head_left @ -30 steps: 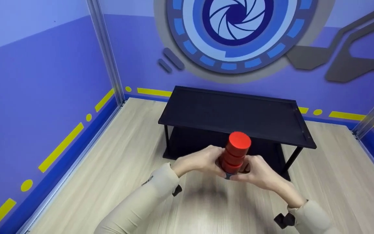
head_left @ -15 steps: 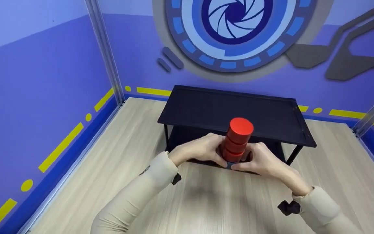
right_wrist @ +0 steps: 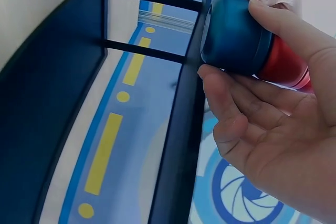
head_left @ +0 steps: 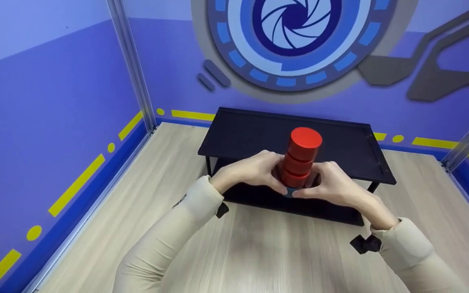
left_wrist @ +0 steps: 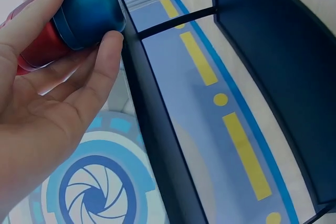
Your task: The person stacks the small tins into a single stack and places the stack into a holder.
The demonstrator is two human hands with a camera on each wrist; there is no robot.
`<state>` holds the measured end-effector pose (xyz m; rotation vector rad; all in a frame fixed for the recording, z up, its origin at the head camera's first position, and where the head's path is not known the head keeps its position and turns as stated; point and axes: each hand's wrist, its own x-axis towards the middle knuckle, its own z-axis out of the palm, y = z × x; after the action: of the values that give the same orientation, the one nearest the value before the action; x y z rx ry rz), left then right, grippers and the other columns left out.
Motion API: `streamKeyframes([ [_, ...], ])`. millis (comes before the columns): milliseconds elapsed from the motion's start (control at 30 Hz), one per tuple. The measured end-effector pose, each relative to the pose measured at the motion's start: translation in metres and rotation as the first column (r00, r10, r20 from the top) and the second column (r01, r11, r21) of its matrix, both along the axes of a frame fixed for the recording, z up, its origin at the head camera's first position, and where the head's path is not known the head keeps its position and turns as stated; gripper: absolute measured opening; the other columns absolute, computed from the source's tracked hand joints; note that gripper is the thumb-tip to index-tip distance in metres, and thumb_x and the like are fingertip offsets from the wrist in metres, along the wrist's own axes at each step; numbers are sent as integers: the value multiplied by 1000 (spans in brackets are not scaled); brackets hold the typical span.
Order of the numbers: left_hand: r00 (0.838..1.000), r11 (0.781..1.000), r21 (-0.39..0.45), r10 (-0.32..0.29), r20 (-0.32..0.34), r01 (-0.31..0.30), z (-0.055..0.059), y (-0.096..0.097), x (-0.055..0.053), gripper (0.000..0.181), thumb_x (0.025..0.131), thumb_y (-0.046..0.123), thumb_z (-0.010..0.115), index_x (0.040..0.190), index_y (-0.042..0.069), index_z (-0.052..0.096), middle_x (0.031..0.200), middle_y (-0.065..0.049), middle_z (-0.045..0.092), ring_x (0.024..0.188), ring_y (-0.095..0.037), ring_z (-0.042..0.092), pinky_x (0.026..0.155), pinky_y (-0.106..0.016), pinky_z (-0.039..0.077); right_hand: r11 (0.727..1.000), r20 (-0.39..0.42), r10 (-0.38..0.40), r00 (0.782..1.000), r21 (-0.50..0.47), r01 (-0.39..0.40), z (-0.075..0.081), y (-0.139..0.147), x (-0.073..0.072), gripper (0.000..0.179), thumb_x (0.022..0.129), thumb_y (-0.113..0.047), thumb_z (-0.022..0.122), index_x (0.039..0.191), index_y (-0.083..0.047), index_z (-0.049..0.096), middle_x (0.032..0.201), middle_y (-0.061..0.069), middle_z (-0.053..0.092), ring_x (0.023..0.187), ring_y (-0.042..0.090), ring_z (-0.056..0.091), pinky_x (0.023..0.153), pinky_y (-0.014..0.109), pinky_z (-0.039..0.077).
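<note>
Between my two hands stands a stack of red cylinders (head_left: pixel 300 166) on a blue cylinder (right_wrist: pixel 233 35), slightly tilted in the head view. My left hand (head_left: pixel 259 173) holds it from the left, its thumb at the blue base. From the other side my right hand (head_left: pixel 336 187) grips it, thumb also on the blue part. In the left wrist view the blue cylinder (left_wrist: pixel 89 11) sits between thumb and fingers, with red above it. The stack appears in front of the black shelf's upper board (head_left: pixel 250 132); whether it touches the board I cannot tell.
The black two-tier shelf has a lower board (head_left: pixel 324 211) and thin posts (head_left: pixel 208 166). It stands on a pale wood-grain table (head_left: pixel 259 260), by a blue-purple back wall (head_left: pixel 169 53). A metal corner post (head_left: pixel 130 61) rises at the left.
Both hands have moved up in the head view, toward the shelf's upper board, carrying the stack. Its red top now overlaps the board, and more of the lower board shows below my hands.
</note>
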<state>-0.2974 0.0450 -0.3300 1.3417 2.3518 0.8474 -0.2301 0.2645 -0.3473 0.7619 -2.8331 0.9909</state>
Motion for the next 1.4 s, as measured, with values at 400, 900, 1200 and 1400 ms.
streamKeyframes([
  [400,1000,1000,13,-3,-4,3,18,7,-19,48,75,19,83,116,8,61,106,-6,72,87,-12,69,78,-19,53,1000,0,-20,1000,10,20,19,5,-16,43,75,-28,82,112,-13,67,92,1,74,77,11,68,68,24,52],
  [900,998,997,64,35,48,-38,25,14,-46,50,79,18,79,124,10,60,114,-6,69,95,-13,67,85,-24,53,998,77,-56,995,-16,57,30,14,-48,44,77,-31,80,114,-12,67,95,5,75,82,14,70,73,24,53],
  [1200,994,991,103,74,77,-82,23,18,-59,49,78,16,80,123,11,61,113,-6,70,95,-13,67,86,-25,53,996,80,-83,993,-36,86,28,16,-64,45,78,-31,80,115,-11,67,96,8,75,81,13,70,74,23,53],
  [1400,991,988,105,108,81,-116,18,22,-65,51,78,16,80,125,12,61,115,-6,70,97,-13,67,88,-26,52,993,93,-101,991,-51,106,22,18,-72,46,80,-28,78,119,-8,65,101,12,74,82,10,69,72,20,52],
])
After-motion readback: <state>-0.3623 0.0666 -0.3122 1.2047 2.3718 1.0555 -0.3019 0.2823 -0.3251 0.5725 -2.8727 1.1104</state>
